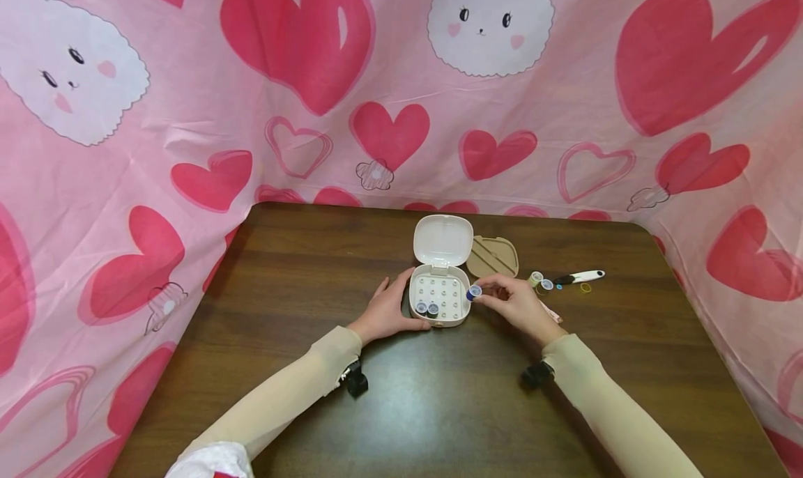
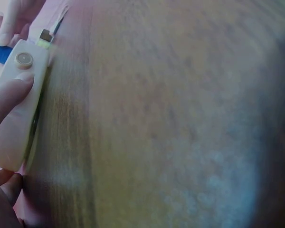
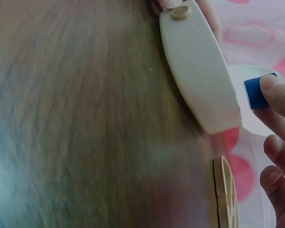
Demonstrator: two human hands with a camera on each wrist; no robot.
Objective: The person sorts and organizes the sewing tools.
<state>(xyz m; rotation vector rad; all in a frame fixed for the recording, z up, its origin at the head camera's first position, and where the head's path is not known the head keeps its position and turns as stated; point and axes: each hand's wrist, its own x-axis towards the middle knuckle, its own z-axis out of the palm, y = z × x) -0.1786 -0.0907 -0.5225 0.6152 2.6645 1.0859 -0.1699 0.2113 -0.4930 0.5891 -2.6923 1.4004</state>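
A small white sewing box (image 1: 453, 322) stands on the table with its lid (image 1: 442, 241) raised at the back. Rows of short pegs cover its floor, and two dark thread spools (image 1: 427, 309) sit at the front left. My left hand (image 1: 387, 313) grips the box from the left, thumb along the front near the round button (image 2: 24, 61). Between thumb and fingertips, my right hand (image 1: 517, 307) pinches a blue thread spool (image 3: 257, 92) at the box's right rim. Whether that spool touches the rim I cannot tell.
Behind the box's right side lies a tan compartment insert (image 1: 505, 255). Further right are a pale green spool (image 1: 535, 279), a whitish spool (image 1: 547, 284), a black-and-white handled tool (image 1: 586, 276) and a yellow ring (image 1: 585, 288). A narrow strip (image 1: 553, 314) lies partly behind my right hand.
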